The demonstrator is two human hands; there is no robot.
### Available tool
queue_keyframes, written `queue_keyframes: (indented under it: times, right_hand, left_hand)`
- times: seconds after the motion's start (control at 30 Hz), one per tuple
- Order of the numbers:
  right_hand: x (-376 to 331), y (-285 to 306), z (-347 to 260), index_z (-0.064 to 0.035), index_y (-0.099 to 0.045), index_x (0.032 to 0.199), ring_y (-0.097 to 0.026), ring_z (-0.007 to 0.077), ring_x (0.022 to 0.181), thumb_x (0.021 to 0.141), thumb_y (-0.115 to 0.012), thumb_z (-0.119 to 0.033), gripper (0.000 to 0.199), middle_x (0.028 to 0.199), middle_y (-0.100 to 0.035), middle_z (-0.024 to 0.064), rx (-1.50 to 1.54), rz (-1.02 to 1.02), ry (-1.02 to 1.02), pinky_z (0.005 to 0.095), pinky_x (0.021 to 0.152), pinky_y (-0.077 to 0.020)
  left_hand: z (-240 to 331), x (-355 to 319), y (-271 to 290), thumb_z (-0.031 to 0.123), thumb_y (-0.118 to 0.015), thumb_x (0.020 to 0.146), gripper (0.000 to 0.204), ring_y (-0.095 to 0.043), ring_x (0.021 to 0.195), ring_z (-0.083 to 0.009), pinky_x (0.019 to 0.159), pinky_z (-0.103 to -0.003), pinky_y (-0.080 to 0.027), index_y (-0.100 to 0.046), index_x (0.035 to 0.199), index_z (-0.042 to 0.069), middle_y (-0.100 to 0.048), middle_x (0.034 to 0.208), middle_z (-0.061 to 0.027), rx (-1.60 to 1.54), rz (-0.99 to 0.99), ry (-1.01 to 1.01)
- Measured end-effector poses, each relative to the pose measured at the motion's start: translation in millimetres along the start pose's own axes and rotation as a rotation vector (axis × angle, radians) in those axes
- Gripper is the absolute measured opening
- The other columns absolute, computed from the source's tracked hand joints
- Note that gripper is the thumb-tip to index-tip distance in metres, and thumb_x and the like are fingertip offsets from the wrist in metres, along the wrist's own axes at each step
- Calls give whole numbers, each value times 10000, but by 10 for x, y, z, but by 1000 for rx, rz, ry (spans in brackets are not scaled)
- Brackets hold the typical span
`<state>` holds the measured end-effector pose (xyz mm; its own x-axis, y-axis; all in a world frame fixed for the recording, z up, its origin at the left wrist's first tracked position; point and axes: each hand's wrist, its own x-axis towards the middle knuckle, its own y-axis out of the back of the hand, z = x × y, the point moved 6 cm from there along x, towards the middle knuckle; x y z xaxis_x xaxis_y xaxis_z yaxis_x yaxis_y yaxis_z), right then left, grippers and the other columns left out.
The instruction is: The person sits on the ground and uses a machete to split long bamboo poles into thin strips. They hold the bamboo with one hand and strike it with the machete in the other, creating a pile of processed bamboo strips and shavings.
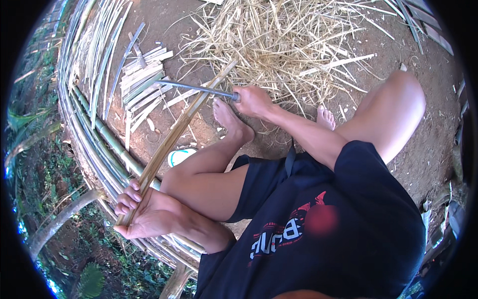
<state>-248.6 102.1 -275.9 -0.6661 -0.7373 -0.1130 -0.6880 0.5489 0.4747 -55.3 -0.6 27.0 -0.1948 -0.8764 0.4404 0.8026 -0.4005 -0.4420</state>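
A long split bamboo strip (175, 130) slants across from lower left to upper middle. Its lower end lies in my left hand (152, 212), palm up, with the fingers curled round it. My right hand (253, 101) grips the dark handle of a knife (201, 89) with a long, narrow blade. The blade crosses the strip near its far end and points left; whether it cuts into the bamboo I cannot tell. My bent left leg (204, 187) is close to the strip.
Pale bamboo shavings (279, 47) are heaped ahead of my bare feet. Short bamboo slats (144, 82) lie stacked at left, near long thin strips (102, 52). Bamboo poles (112, 142) edge the ground beside green plants. A white and turquoise sandal (180, 157) rests near my left leg.
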Motion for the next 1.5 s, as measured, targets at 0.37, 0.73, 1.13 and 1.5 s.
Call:
queue_keyframes:
  times: [0.37,0.73,1.13,1.5]
  right_hand:
    - [-12,-148,-406,-95,-636,810,-577,258,438,796,-606,-128,46,535,-584,131,-8,-29,135,407,439,-481]
    - [144,-214,232,0,-635,1072,-517,188,414,790,-523,-18,304,584,-582,82,-64,-110,-50,355,392,-439]
    - [460,202,1598,-9,-699,971,-691,302,839,788,-594,-139,248,885,-693,207,-173,-169,-597,429,785,-531]
    - [341,-187,844,-47,-639,1015,-584,197,610,844,-573,-131,202,703,-598,83,-51,-218,-374,344,566,-518]
  left_hand:
    - [288,-148,-36,435,-346,994,433,-384,587,-160,649,-338,-373,-462,744,102,-396,643,-22,80,83,-89]
    - [23,-183,-27,436,-340,1004,442,-387,589,-156,666,-335,-376,-463,747,99,-402,648,-22,71,77,-49]
    - [49,-24,1,385,-393,995,372,-453,581,-136,608,-306,-434,-494,783,96,-465,663,-15,51,95,-78]
    - [65,18,224,436,-432,980,387,-417,573,-145,639,-310,-407,-448,775,108,-415,666,-9,-15,180,-43]
